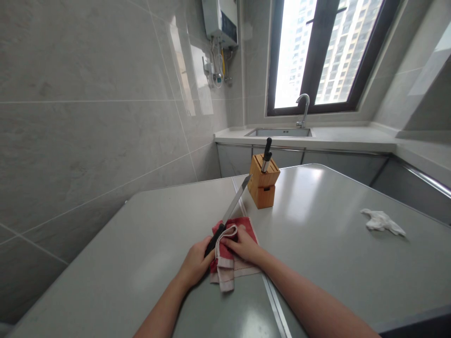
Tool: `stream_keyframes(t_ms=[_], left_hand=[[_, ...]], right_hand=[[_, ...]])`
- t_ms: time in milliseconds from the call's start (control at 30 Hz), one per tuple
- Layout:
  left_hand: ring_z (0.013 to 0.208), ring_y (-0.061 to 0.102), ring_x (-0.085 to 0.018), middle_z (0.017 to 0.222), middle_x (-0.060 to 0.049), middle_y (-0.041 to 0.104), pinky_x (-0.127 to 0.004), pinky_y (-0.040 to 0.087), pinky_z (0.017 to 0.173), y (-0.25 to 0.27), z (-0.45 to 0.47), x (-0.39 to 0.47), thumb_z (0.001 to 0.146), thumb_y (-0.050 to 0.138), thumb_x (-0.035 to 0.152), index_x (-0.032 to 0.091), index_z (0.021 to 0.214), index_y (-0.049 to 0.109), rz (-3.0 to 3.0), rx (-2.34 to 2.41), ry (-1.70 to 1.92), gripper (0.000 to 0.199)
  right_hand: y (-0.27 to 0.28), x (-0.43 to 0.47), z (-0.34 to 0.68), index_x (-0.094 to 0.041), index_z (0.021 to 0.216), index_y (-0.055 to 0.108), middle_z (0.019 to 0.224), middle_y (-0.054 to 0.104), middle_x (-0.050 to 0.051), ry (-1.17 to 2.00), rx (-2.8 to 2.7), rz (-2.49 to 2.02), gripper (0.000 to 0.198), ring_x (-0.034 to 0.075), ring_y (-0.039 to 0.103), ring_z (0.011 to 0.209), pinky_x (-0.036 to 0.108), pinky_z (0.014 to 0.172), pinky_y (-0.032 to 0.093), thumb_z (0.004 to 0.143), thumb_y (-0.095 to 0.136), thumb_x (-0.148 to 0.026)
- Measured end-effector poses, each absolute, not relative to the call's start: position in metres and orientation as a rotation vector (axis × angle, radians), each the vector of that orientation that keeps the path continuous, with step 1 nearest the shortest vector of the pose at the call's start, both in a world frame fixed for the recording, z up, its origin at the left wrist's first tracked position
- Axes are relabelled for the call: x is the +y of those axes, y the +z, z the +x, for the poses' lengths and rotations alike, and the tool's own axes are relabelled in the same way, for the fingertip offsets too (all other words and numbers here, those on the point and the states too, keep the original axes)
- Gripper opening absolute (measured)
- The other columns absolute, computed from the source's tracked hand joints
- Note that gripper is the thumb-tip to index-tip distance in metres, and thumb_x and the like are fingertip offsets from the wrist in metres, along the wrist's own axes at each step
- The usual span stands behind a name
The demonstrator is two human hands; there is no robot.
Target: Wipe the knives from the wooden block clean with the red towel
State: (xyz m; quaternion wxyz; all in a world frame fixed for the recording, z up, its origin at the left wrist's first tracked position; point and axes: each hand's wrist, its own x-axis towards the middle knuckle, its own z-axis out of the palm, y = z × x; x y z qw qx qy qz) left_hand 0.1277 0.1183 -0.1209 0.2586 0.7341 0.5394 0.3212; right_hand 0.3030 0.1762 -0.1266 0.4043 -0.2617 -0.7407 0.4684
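My left hand (196,262) is wrapped round the black handle of a long kitchen knife (235,202), whose blade points up and away toward the right. In my right hand (244,245) is a folded part of a red and white towel (225,263), held against the knife near the top of its handle. The rest of the towel spreads over the table beneath both hands. Just past the blade's tip stands a wooden knife block (264,183) with black-handled utensils in its top slots. The fingertips of my right hand are partly hidden by the cloth.
The grey-white table (165,220) has a metal seam running through its middle. A crumpled white tissue (382,221) lies on its right side. Behind it are a counter (352,134), a sink (282,133) and a tap (305,105). A tiled wall (105,126) borders the left.
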Motion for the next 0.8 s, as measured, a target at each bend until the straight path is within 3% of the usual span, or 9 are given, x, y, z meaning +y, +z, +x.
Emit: stream_keyframes(t_ms=[800], left_hand=[[0.074,0.057,-0.02,0.08,-0.005,0.064,-0.027,0.042,0.073,-0.1206,0.1279,0.1185,0.086,0.041,0.042,0.015,0.09,0.058,2.0,1.444,0.883,0.032]], right_hand=[[-0.1339,0.1811,0.2996,-0.017,0.094,0.061,0.094,0.066,0.005,1.203,-1.821,-0.649,0.022,0.019,0.061,0.089,0.033,0.083,0.046,0.08,0.056,-0.032]])
